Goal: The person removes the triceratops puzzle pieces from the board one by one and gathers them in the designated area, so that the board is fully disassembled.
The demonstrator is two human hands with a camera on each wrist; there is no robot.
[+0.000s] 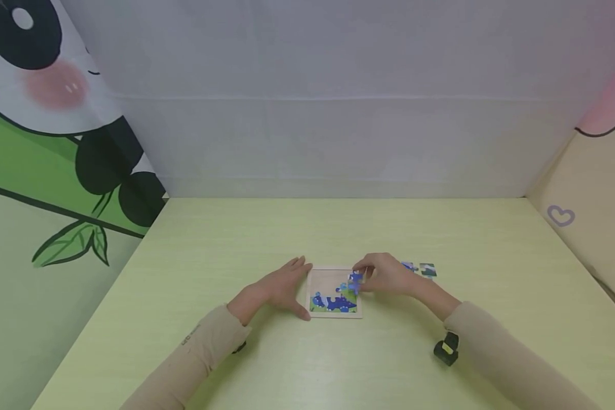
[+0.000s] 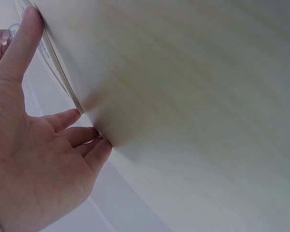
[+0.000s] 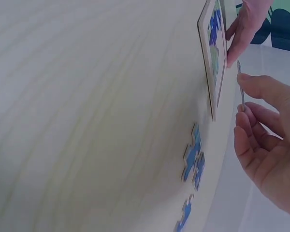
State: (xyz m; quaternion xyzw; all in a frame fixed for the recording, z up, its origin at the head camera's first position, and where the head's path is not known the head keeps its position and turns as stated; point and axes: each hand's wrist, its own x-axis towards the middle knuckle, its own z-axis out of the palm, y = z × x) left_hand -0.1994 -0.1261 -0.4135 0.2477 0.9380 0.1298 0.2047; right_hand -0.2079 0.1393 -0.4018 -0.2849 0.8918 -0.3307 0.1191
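Observation:
A small square jigsaw board [image 1: 324, 281] with a pale wooden rim lies on the table. Blue and green pieces [image 1: 333, 303] fill its bottom and part of its right side; bare wood shows at upper left. My left hand [image 1: 284, 286] rests against the board's left edge, thumb at the lower corner and fingers spread toward the upper one. Over the board's right side, my right hand [image 1: 389, 274] pinches a jigsaw piece [image 3: 241, 89] between thumb and fingers. The right wrist view shows this piece edge-on, raised off the board.
Several loose jigsaw pieces [image 1: 427, 269] lie on the table right of the board, partly behind my right hand and wrist. In the right wrist view, blue loose pieces [image 3: 192, 153] lie near the board. A pale curtain-like wall [image 1: 328, 136] stands behind the table.

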